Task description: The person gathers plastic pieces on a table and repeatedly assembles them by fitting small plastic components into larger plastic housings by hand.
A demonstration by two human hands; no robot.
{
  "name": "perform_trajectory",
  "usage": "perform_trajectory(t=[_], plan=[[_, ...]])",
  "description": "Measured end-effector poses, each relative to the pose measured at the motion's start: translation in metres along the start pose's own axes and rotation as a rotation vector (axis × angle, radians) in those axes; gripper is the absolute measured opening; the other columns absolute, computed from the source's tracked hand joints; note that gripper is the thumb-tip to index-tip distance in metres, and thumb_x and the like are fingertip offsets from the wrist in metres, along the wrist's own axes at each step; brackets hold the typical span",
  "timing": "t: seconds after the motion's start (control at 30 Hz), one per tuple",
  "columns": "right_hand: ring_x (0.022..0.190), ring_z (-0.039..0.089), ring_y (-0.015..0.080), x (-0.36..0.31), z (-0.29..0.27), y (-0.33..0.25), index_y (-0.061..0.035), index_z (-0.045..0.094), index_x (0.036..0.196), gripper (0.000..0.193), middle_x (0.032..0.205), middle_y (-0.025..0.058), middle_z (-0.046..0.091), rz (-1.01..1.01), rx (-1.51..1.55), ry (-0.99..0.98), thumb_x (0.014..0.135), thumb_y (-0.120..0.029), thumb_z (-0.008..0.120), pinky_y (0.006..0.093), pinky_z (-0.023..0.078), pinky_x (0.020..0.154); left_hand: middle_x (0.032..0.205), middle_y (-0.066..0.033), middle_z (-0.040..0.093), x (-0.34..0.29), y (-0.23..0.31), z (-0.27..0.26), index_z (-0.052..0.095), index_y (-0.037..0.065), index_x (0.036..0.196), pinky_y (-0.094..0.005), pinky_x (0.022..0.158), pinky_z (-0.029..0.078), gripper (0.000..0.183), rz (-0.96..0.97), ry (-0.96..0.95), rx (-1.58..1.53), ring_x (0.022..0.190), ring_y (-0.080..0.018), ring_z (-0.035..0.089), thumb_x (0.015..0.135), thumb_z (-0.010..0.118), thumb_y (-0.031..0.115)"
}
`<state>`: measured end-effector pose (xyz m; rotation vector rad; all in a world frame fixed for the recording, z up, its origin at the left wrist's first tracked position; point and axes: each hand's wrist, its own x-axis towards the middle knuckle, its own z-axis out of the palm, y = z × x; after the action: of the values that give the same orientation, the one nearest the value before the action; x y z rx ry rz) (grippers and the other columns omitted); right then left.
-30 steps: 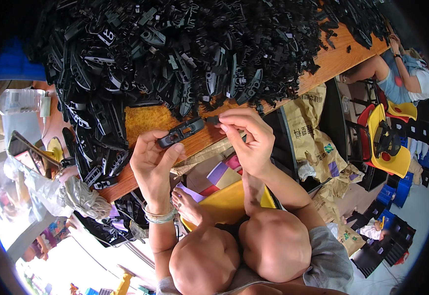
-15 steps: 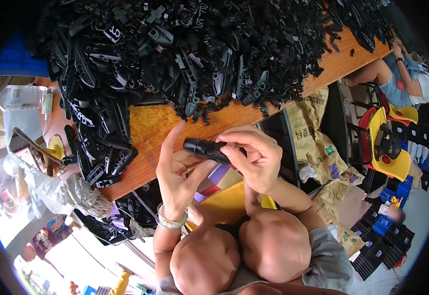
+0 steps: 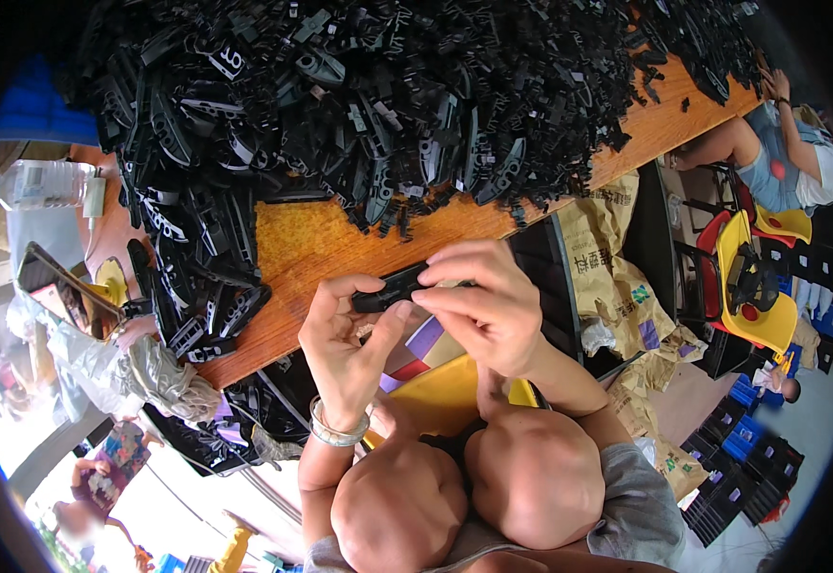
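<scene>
Over my knees, just off the table's front edge, a small elongated black plastic part [image 3: 399, 287] is held between both hands. My left hand [image 3: 345, 329], with a pale bracelet at the wrist, pinches its left end between thumb and fingers. The fingers of my right hand [image 3: 489, 304] close on its right end and cover much of it. Beyond the hands lies a large heap of black plastic parts [image 3: 378, 124], many of them long and boat-shaped, on the orange-brown wooden table [image 3: 311, 320].
At the left stand a clear plastic bottle [image 3: 42, 185] and a phone on a stand [image 3: 68, 286] beside crumpled plastic. Brown paper sacks [image 3: 600, 272] lie at the right. Farther right are yellow chairs [image 3: 755, 286], another person [image 3: 789, 153] and stacked black and blue crates [image 3: 746, 477].
My left index finger has come down from pointing upward and now bends onto the black part. The part has turned slightly, and my right fingers have shifted over its right end.
</scene>
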<state>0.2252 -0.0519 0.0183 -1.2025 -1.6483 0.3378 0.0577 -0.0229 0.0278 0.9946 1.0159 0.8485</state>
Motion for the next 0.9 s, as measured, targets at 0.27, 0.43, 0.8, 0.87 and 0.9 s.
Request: perform_trajectory(t=[0.27,0.43,0.8,0.87,0.9], plan=[[0.065,0.058,0.0129,-0.01,-0.012,-0.004,0.003,0.065,0.105,0.029,0.084,0.0102,0.065,0.545,0.329,-0.204,0.077,0.0,0.068,0.0254,0.046,0.057,0.082,-0.0116,0.066,-0.002,0.004,-0.001,0.056,-0.004,0.098,-0.0208,0.06,0.052,0.024,0.037,-0.026,0.071,0.071,-0.0111,0.066,0.078,0.069,-0.004],[0.068,0.065,0.0132,-0.018,-0.029,0.0,0.0033,0.065,0.104,0.028,0.084,0.0117,0.065,0.757,0.371,-0.492,0.077,0.005,0.068,0.0208,0.05,0.057,0.075,-0.0068,0.065,0.008,0.015,-0.027,0.063,0.001,0.091,-0.0253,0.053,0.048,0.022,0.362,0.015,0.645,0.062,-0.0157,0.063,0.073,0.075,0.003],[0.062,0.058,0.0216,0.004,0.015,0.024,-0.0049,0.064,0.098,0.027,0.083,0.0077,0.055,0.112,-0.31,0.041,0.073,0.007,0.065,0.0318,0.046,0.051,0.077,-0.008,0.056,0.068,0.042,-0.062,0.064,0.004,0.085,-0.0346,0.059,0.046,0.025,0.749,0.814,1.427,0.067,-0.0235,0.059,0.07,0.078,0.018],[0.067,0.057,0.0215,0.008,0.019,0.027,-0.0052,0.064,0.097,0.032,0.088,0.0069,0.054,0.143,-0.355,0.003,0.067,0.006,0.066,0.0328,0.046,0.053,0.078,-0.0072,0.057,0.059,0.038,-0.059,0.063,0.003,0.086,-0.0339,0.057,0.045,0.019,0.77,0.827,1.434,0.065,-0.021,0.058,0.072,0.074,0.011],[0.07,0.056,0.0221,0.013,0.021,0.027,-0.0049,0.064,0.097,0.034,0.089,0.0071,0.054,0.089,-0.414,-0.022,0.065,0.005,0.067,0.0329,0.046,0.054,0.08,-0.0077,0.058,0.052,0.038,-0.059,0.063,0.003,0.086,-0.0328,0.056,0.045,0.017,0.833,0.835,1.309,0.065,-0.0202,0.058,0.073,0.073,0.008]])
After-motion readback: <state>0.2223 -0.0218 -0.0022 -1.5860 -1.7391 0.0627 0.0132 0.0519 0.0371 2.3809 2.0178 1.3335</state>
